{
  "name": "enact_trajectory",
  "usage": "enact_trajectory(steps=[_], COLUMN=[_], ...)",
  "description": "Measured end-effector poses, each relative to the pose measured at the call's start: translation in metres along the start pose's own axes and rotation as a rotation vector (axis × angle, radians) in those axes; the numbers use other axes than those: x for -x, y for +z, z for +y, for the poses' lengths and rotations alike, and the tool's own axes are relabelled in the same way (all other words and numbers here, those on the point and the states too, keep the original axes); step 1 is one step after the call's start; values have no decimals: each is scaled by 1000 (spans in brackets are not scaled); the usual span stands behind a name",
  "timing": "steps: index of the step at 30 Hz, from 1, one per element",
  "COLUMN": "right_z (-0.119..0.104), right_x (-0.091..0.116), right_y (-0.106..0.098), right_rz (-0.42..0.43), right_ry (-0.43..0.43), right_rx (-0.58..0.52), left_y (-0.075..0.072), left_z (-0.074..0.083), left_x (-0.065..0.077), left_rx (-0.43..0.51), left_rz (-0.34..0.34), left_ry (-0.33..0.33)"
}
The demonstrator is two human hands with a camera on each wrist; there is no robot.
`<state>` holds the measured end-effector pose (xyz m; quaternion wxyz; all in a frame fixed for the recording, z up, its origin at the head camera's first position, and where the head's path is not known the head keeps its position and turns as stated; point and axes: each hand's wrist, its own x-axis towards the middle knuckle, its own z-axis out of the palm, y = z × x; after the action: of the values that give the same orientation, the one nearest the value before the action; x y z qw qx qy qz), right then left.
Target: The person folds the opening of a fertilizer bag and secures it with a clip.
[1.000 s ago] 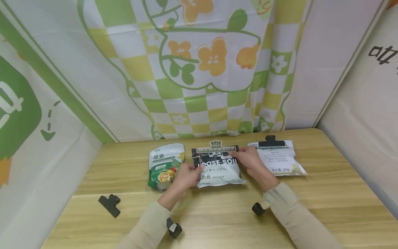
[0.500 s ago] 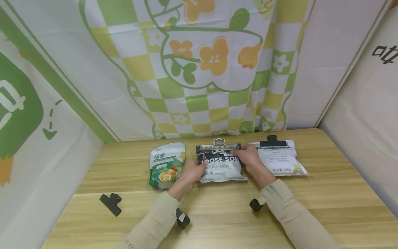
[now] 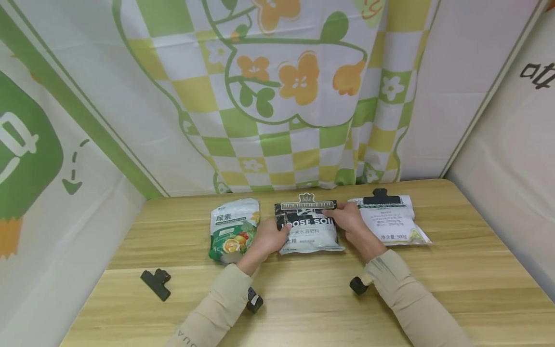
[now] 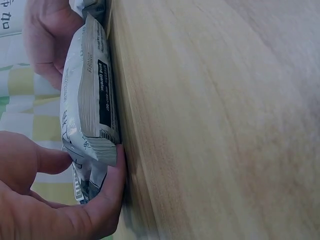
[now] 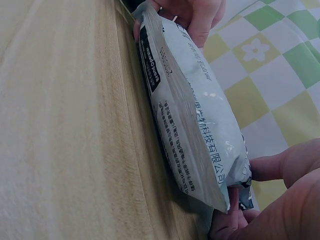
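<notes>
A black and pale grey bag labelled "LOOSE SOIL" point(image 3: 310, 236) lies between the hands in the head view, a crown-topped clip point(image 3: 307, 205) across its top edge. My left hand point(image 3: 270, 238) pinches its left side, thumb on the front. On the right side, my right hand point(image 3: 350, 221) grips the upper edge. In the left wrist view the left hand point(image 4: 65, 195) has its thumb above the bag point(image 4: 82, 95) and fingers beneath. The right wrist view shows the right hand point(image 5: 280, 195) holding the other end of the bag point(image 5: 200, 110) the same way.
Left of the held bag lies a white and green pouch point(image 3: 234, 230) with fruit pictured on it. To the right is a white bag point(image 3: 386, 221) with a black clip point(image 3: 379, 196) on top. A loose black clip point(image 3: 156, 284) rests on the wooden table point(image 3: 303, 308) at front left.
Both hands keep hold of the soil bag. It has shifted slightly to the right and back, closer to the white bag, while the other items stay put.
</notes>
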<state>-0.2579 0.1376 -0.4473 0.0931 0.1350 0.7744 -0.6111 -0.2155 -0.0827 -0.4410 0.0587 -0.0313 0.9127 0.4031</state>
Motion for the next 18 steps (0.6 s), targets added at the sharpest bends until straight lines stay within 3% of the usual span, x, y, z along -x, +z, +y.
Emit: enact_trajectory(steps=[13, 18], right_z=[0, -3], right_x=[3, 7], right_y=[-2, -5], right_rz=[-35, -55], right_ry=[11, 8], right_rx=[80, 121], left_y=[-4, -5], left_z=[4, 1], left_x=[4, 4], left_rx=[-4, -37], left_rz=[-31, -70], left_ry=[-9, 31])
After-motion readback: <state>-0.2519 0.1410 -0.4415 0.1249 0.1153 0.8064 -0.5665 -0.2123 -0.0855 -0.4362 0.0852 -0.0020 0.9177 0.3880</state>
